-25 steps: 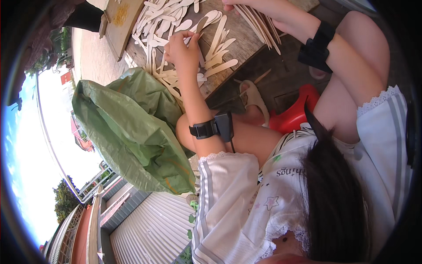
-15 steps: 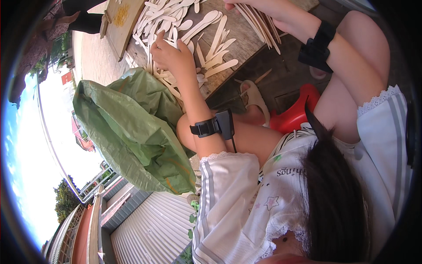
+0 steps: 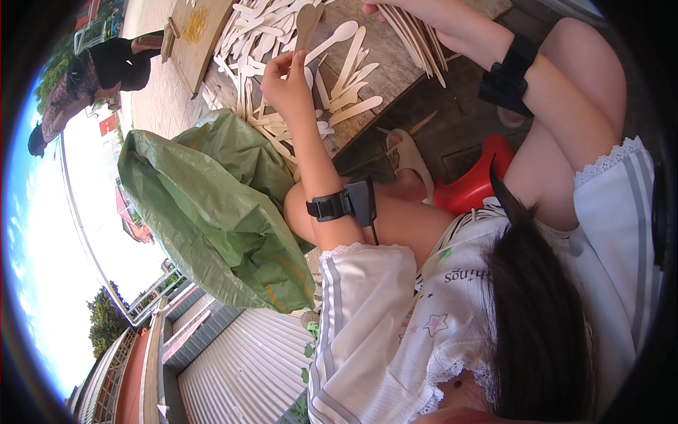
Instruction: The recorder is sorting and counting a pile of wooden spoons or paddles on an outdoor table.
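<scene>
My left hand [image 3: 288,88] pinches a wooden spoon [image 3: 305,27] by its handle, bowl end up, above a heap of pale wooden spoons [image 3: 258,35]. My right hand [image 3: 443,21], at the upper edge of the view, grips a fanned bundle of wooden spoons [image 3: 413,39]; its stick-like handles hang past the table edge, and the other ends are cut off by the frame. Several more wooden spoons [image 3: 357,109] lie loose on the wooden table [image 3: 395,67] between my two hands.
A large green woven sack [image 3: 212,205] stands against the table beside my left forearm. Yellow rubber bands [image 3: 195,25] lie on a wooden board [image 3: 205,53] at the upper left. A red plastic seat [image 3: 473,180] is below me. Another person [image 3: 95,81] stands at the far left.
My left hand was over the heap with its fingers apart; now it has closed on a spoon and lifted it. My right hand keeps its place. The person at left shows more fully.
</scene>
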The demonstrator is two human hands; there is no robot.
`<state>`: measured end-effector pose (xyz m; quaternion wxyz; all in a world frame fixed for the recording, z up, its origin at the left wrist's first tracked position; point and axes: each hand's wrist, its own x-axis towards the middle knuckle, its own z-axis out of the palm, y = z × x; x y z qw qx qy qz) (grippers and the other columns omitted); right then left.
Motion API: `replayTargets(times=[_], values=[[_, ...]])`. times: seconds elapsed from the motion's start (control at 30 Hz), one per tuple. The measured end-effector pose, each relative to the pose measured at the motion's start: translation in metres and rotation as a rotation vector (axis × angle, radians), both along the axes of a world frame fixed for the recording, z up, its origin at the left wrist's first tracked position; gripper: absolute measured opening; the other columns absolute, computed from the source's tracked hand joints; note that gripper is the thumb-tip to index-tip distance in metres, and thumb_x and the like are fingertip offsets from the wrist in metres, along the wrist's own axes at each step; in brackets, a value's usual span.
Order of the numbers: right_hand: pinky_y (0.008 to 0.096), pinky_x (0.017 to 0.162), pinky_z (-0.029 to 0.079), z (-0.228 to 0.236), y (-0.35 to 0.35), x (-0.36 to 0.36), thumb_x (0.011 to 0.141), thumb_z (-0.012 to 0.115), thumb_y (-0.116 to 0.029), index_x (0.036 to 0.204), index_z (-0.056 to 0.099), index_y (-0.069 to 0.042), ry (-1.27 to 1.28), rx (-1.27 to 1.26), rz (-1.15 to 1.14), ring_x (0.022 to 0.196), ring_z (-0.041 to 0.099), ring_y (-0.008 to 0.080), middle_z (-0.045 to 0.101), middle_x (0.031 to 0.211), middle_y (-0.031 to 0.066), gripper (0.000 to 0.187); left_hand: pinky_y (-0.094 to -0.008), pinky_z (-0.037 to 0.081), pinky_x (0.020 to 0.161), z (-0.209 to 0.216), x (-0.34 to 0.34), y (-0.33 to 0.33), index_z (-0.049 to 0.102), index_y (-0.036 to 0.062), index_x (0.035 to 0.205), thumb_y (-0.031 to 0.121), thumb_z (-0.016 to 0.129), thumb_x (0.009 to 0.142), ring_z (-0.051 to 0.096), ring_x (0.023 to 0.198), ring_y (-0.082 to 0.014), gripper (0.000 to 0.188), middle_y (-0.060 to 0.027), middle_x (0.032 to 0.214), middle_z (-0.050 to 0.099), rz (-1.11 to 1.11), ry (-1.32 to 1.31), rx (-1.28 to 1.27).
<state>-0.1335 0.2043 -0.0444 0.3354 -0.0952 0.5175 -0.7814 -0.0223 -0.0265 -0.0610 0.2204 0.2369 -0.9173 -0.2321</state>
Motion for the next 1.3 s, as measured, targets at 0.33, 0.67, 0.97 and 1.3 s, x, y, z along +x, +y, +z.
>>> replayTargets(times=[0.33, 0.67, 0.97, 1.3], values=[[0.0262, 0.086, 0.045, 0.011, -0.006, 0.016, 0.088, 0.06, -0.015, 0.115, 0.059, 0.002, 0.037, -0.159, 0.132, 0.1, 0.057, 0.0147, 0.063, 0.106, 0.0097, 0.032, -0.0198, 0.041, 0.055, 0.024, 0.003, 0.062, 0.055, 0.0015, 0.088, 0.014, 0.065, 0.089, 0.052, 0.059, -0.0066, 0.016, -0.0056, 0.075, 0.063, -0.23, 0.231, 0.978], [0.0246, 0.072, 0.051, 0.007, -0.008, 0.012, 0.089, 0.063, -0.017, 0.113, 0.058, 0.001, -0.149, -0.333, 0.251, 0.086, 0.062, 0.0135, 0.064, 0.096, 0.006, 0.031, -0.02, 0.031, 0.04, 0.032, 0.008, 0.088, 0.047, 0.0068, 0.094, 0.022, 0.053, 0.097, 0.038, 0.041, -0.0058, 0.016, -0.0015, 0.066, 0.052, -0.359, 0.165, 1.296], [0.0249, 0.074, 0.052, 0.015, -0.002, 0.02, 0.089, 0.065, -0.017, 0.116, 0.057, 0.002, -0.043, -0.329, 0.265, 0.089, 0.062, 0.0141, 0.064, 0.1, 0.0092, 0.034, -0.0184, 0.024, 0.039, 0.022, 0.013, 0.094, 0.046, 0.0141, 0.11, 0.041, 0.033, 0.101, 0.03, 0.042, -0.0045, 0.032, 0.0063, 0.065, 0.04, -0.567, 0.06, 1.737], [0.0308, 0.076, 0.055, 0.012, -0.001, -0.005, 0.088, 0.064, -0.018, 0.107, 0.06, -0.004, -0.285, -0.473, 0.017, 0.084, 0.064, 0.0166, 0.065, 0.093, 0.007, 0.024, -0.0202, 0.023, 0.042, 0.026, 0.017, 0.08, 0.044, 0.0124, 0.122, 0.053, 0.031, 0.097, 0.029, 0.045, -0.0074, 0.049, -0.0092, 0.1, 0.052, -0.528, 0.081, 1.536]])
